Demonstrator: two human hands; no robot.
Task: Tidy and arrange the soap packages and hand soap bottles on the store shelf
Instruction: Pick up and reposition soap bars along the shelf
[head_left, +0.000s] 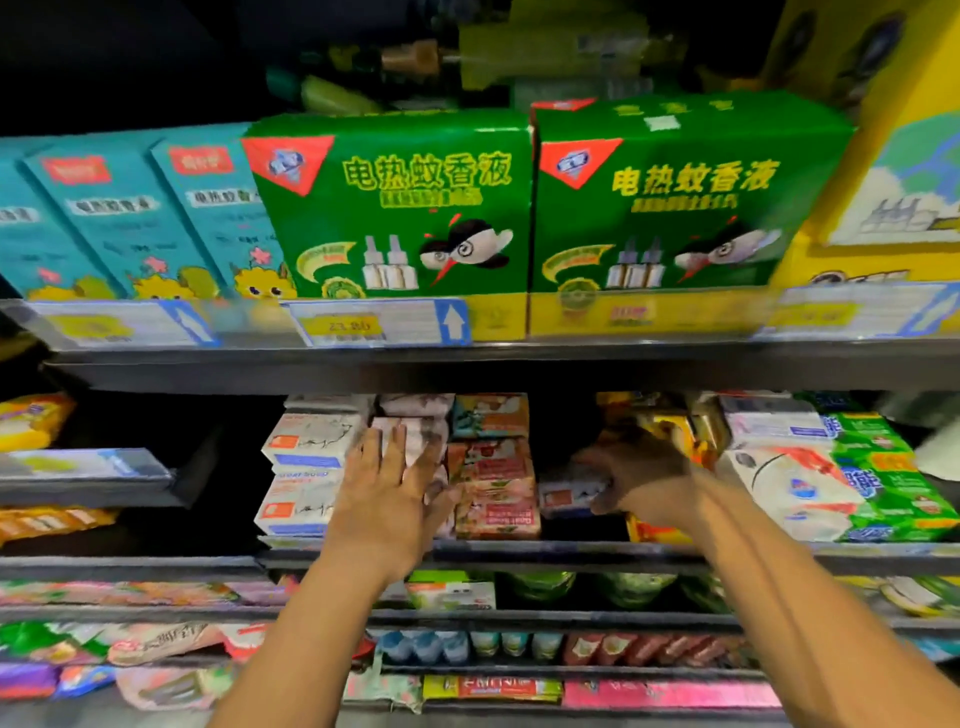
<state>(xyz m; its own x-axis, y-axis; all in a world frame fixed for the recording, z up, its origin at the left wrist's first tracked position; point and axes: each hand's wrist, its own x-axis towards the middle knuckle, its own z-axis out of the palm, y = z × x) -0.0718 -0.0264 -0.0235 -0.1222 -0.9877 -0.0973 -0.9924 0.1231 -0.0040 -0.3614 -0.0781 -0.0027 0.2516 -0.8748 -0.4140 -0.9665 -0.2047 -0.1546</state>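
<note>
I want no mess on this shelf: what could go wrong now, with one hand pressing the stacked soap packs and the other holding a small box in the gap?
1. The left hand presses flat on the pink stack; a hard push might topple it or shift the orange stack beside it.
2. The right hand holds the white box in a dark gap; it might land crooked or knock the yellow packs.

We see green boxes (389, 208) with yellow letters and red corner triangles, and teal boxes (119, 218) with yellow figures. We see also white soap packages (306, 441) with orange squares, and orange-pink soap packages (493, 483).
</note>
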